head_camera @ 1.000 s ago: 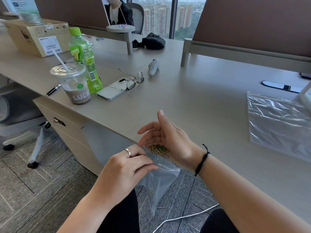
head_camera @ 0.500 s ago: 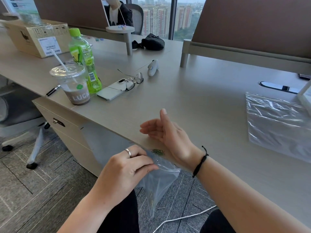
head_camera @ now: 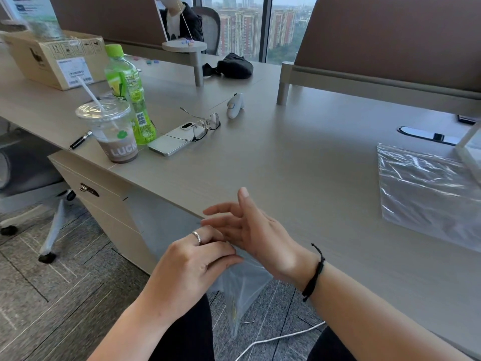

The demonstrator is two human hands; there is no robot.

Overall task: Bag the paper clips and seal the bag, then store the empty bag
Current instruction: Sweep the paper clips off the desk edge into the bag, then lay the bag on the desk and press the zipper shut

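A small clear zip bag [head_camera: 242, 285] hangs below the desk's front edge, with yellowish paper clips [head_camera: 233, 310] faintly showing low inside it. My left hand [head_camera: 190, 267], wearing a ring, pinches the bag's top rim from the left. Just above the bag's mouth at the desk edge is my right hand [head_camera: 250, 230], fingers straight and spread, holding nothing that I can see. A second, larger clear bag [head_camera: 426, 191] lies flat on the desk at the right.
On the desk [head_camera: 299, 157] to the left stand an iced coffee cup [head_camera: 113, 131], a green bottle [head_camera: 128, 95], a phone [head_camera: 169, 143] with glasses [head_camera: 205, 123] on it, a pen [head_camera: 80, 139] and a white controller [head_camera: 235, 105]. A cardboard box [head_camera: 52, 58] stands far left. A drawer unit [head_camera: 104, 201] stands beside my knees.
The pile of clips that lay under my right palm at the desk edge is gone from view. My right hand has swept left over the bag's mouth, closer to my left hand.
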